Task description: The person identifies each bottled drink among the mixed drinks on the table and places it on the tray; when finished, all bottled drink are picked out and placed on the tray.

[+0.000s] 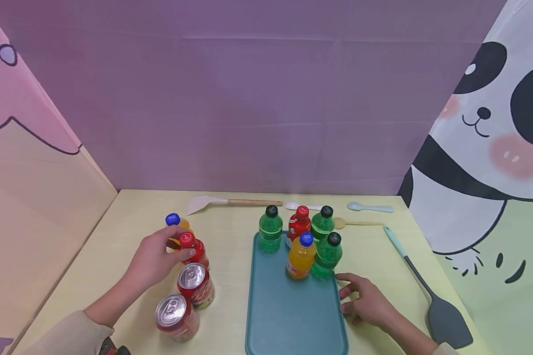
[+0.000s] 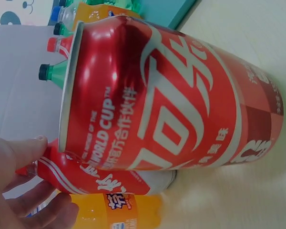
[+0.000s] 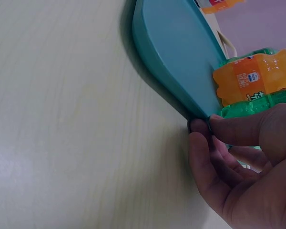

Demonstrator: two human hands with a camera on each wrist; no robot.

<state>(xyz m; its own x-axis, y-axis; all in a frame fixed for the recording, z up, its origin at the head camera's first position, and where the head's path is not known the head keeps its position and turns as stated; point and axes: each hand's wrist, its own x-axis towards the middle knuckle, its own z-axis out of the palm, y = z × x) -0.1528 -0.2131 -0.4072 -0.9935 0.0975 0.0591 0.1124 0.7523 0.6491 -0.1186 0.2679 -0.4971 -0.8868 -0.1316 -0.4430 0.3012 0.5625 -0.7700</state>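
My left hand (image 1: 157, 254) grips a small red-labelled cola bottle (image 1: 199, 252) near its neck, thumb on the near side and fingers curled behind. An orange soda bottle (image 2: 128, 210) with a blue cap stands right behind it. Nearer me are two red cola cans (image 1: 195, 283), one close in front of the left wrist view. With thumb and fingers, my right hand (image 1: 366, 301) pinches the right edge of a teal tray (image 1: 288, 315). At the tray's far end stand several green bottles (image 1: 270, 229), another orange soda bottle (image 1: 300, 259) and another cola bottle (image 1: 298, 224).
Along the table's back lie a wooden-handled spatula (image 1: 253, 202), a white spoon (image 1: 293, 205), a pale blue spoon (image 1: 370, 207) and a wooden spoon (image 1: 360, 223). A dark turner (image 1: 446, 318) lies at the right. Printed cloth walls (image 1: 257, 98) enclose the back and sides.
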